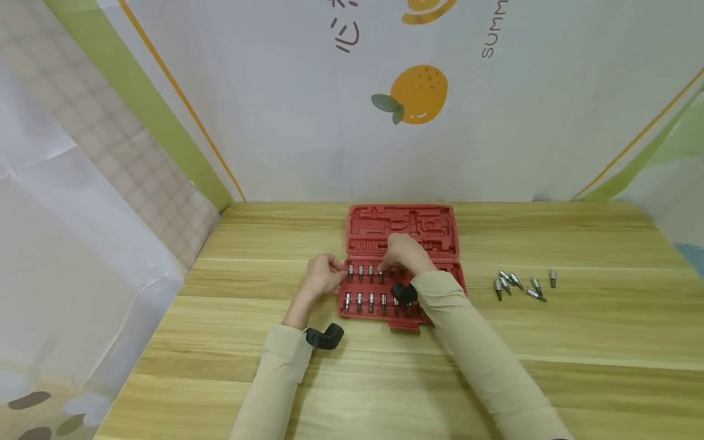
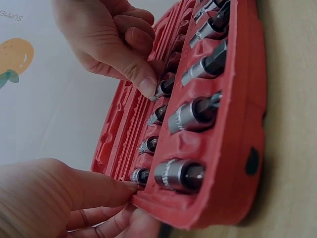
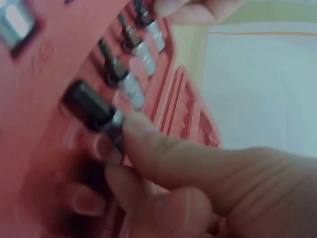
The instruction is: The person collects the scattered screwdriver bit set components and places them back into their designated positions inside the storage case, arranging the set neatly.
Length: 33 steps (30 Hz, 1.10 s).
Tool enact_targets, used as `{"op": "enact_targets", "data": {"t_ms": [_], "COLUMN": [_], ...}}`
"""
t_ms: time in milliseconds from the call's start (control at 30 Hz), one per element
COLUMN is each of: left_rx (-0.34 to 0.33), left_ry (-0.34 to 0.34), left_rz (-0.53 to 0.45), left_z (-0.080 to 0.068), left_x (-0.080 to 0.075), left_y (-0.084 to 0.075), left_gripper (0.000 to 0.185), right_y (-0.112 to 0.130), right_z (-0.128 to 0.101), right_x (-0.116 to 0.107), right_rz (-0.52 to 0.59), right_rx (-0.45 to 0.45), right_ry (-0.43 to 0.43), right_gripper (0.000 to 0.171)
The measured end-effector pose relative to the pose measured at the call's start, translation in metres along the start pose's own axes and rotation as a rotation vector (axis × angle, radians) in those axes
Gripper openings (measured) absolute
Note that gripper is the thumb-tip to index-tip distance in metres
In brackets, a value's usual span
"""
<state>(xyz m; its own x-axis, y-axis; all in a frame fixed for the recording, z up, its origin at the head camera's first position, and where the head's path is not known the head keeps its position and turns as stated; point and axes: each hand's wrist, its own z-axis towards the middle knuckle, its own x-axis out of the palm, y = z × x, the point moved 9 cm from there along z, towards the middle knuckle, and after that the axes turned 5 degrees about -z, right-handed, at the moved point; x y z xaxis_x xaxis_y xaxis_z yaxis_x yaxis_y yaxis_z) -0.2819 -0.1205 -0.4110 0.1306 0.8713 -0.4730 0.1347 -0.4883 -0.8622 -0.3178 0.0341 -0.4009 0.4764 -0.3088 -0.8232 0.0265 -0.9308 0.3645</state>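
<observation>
An open red tool case (image 1: 407, 229) lies on the wooden table (image 1: 550, 342), with two rows of bit sockets in its near half. My left hand (image 1: 337, 276) grips the case's left edge, thumb on top and fingers beneath (image 2: 106, 191). My right hand (image 1: 387, 266) pinches a bit socket (image 1: 381, 276) in the far row, the fourth from the left. In the left wrist view the thumb tip presses on that socket (image 2: 165, 87). The blurred right wrist view shows thumb and fingers (image 3: 148, 144) around the dark-tipped socket (image 3: 91, 108).
Several loose bit sockets (image 1: 517, 285) lie on the table to the right of the case. The case's lid half (image 1: 434, 214) has moulded slots with nothing in them. A printed backdrop (image 1: 418, 91) rises behind the table, and cloth hangs at the left.
</observation>
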Motion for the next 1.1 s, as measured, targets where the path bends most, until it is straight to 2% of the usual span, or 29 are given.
{"op": "enact_targets", "data": {"t_ms": [100,233,333,467,567,667,867,967,1100], "left_rx": [0.001,0.008,0.005,0.003,0.006,0.009,0.025,0.018,-0.005], "left_ry": [0.001,0.008,0.021,0.028,0.016,0.007,-0.001,0.0,0.003], "left_rz": [0.002,0.007,-0.001,-0.007,0.002,0.005,0.02,0.018,0.015], "left_z": [0.0,0.0,0.0,0.0,0.001,0.002,0.003,0.002,0.0], "left_x": [0.001,0.003,0.005,0.008,0.008,0.007,0.005,0.004,0.002], "left_y": [0.0,-0.001,-0.001,-0.001,-0.003,-0.004,-0.005,-0.005,-0.002], "left_gripper": [0.006,0.005,0.004,0.004,0.004,0.005,0.005,0.005,0.004], "right_y": [-0.002,-0.001,0.002,0.005,0.004,0.002,-0.005,-0.014,-0.027], "right_z": [0.001,0.004,0.007,0.009,0.009,0.007,-0.003,-0.01,-0.021], "right_x": [-0.002,-0.004,-0.004,-0.006,-0.009,-0.011,-0.014,-0.02,-0.028], "right_rz": [-0.063,-0.229,-0.334,-0.36,-0.339,-0.294,-0.097,-0.018,0.026], "right_rx": [0.032,0.084,0.091,0.083,0.067,0.011,-0.132,-0.165,-0.175], "right_ry": [0.003,0.026,0.044,0.034,-0.003,-0.052,-0.1,-0.134,-0.171], "right_gripper": [0.021,0.025,0.026,0.026,0.029,0.032,0.032,0.04,0.047]}}
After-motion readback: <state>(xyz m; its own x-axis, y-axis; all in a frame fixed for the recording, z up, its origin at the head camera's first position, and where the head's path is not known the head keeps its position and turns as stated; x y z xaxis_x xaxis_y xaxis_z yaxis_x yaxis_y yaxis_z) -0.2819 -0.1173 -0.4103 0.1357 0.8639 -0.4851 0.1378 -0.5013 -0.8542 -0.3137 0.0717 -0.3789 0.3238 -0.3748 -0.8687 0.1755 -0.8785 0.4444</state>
